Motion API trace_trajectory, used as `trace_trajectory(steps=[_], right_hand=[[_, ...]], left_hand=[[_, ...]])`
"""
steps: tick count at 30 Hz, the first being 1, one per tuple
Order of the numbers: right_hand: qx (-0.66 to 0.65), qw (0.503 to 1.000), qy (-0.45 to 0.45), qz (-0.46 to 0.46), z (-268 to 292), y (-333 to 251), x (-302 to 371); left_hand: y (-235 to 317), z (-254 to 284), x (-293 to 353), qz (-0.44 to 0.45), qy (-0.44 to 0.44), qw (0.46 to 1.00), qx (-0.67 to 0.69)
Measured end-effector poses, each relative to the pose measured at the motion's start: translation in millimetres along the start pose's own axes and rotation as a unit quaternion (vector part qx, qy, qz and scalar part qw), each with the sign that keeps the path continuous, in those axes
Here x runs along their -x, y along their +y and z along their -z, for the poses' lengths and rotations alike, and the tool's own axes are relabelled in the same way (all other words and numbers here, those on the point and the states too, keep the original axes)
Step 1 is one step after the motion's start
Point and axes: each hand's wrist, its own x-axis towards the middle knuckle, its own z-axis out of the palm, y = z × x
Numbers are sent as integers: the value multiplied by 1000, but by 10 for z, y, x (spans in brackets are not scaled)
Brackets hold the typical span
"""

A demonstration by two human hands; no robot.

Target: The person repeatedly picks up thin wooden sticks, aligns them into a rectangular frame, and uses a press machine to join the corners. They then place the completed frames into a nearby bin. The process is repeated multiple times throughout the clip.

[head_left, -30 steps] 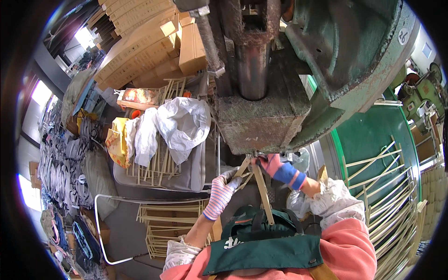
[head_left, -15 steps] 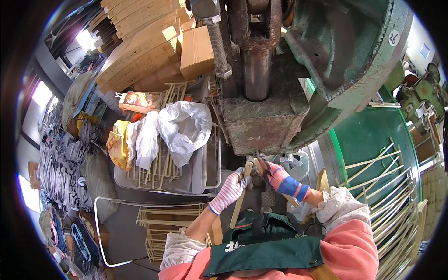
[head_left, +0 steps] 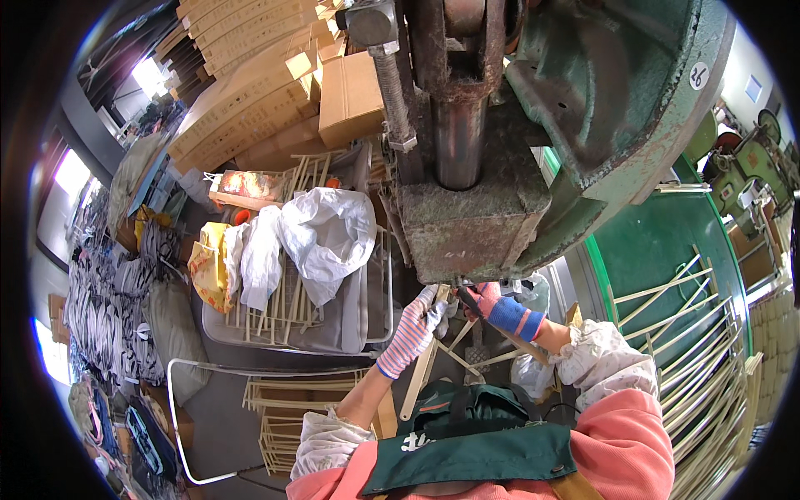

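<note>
Under the head of a green metal press (head_left: 475, 225), my left hand (head_left: 408, 335) in a striped glove closes around the upper end of a flat wooden slat (head_left: 419, 379). The slat hangs down toward my apron and has a small hole near its lower end. My right hand (head_left: 506, 313), in a glove with blue bands, is closed at the upper end of another slat (head_left: 525, 345), which slopes down to the right. Thinner strips (head_left: 462, 360) show crossed between the two slats. The press block partly hides my fingertips.
At left, a grey tub (head_left: 340, 327) holds wooden frames and white bags (head_left: 329, 242). Wooden frames (head_left: 312, 400) lie below it. More strips rest by a green table (head_left: 658, 250) at right. Cardboard boxes (head_left: 250, 108) are stacked behind. A white bent rod (head_left: 173, 417) stands lower left.
Both hands have moved slightly up, closer beneath the press block, with the slats. Thin crossed strips now show between the slats. The right fingers are more hidden.
</note>
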Motion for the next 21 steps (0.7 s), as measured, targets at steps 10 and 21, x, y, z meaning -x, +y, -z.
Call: trace_trajectory(steps=[10,21], right_hand=[[-6,997,-49,-57,80,137,-107],[51,984,-164,-35,157,-94,5]], left_hand=[[224,-128,-55,-31,30,992,-118],[142,-28,-168,18,-29,992,-123]])
